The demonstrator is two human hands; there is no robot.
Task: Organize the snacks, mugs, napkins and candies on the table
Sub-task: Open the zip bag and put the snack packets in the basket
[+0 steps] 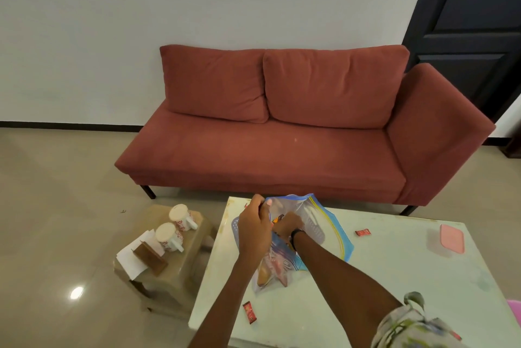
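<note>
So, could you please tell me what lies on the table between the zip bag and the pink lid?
In the head view, one small red candy lies between the zip bag and the pink lid; the rest of that stretch of table is bare.

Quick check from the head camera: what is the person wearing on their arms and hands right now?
Both forearms are bare, no gloves. The right hand has a dark band at its wrist. A loose, pale patterned sleeve with green and grey print covers the right upper arm. The left hand shows no jewellery; one nail looks pale pink.

Red sofa (282, 150) against white wall (112, 23), dark door (473, 23) beside.
</note>
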